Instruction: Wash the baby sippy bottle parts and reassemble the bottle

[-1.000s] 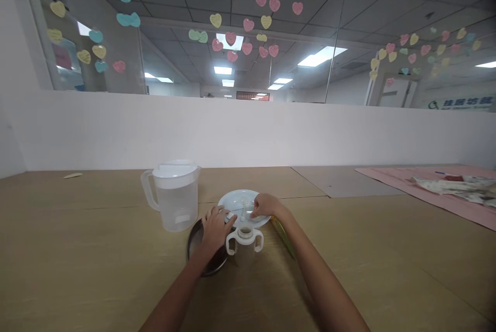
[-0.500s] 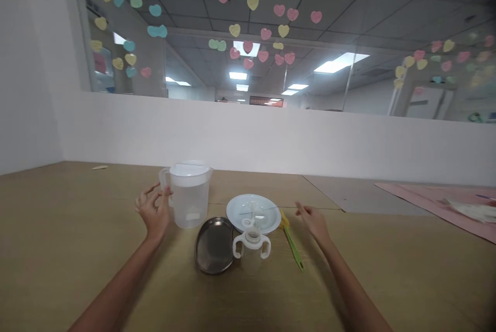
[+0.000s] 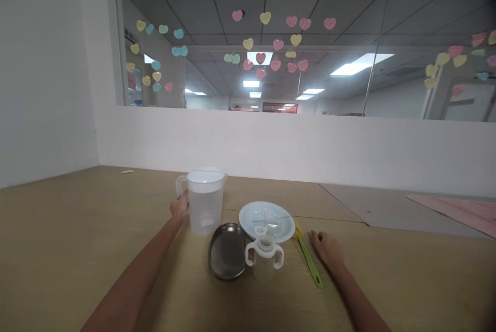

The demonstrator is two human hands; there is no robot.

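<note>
My left hand (image 3: 180, 206) is closed around the handle of a clear plastic pitcher (image 3: 205, 202) with a white lid, which stands on the wooden table (image 3: 77, 239). My right hand (image 3: 328, 248) lies flat on the table, fingers stretched out, holding nothing. Just left of it lies a green-handled brush (image 3: 308, 258). Between the hands sit a white plate (image 3: 266, 221) with small clear parts on it, a two-handled baby cup (image 3: 265, 258) without its lid, and a dark metal tray (image 3: 227, 251).
A low white partition wall (image 3: 294, 148) runs along the table's far edge, with glass above it carrying paper hearts. A pink mat (image 3: 461, 208) lies at the far right. A small scrap (image 3: 126, 171) lies at the far left.
Both hands left the plate. My left hand went left and took the pitcher's handle; my right hand moved right and settled flat on the table. The view swung left.
</note>
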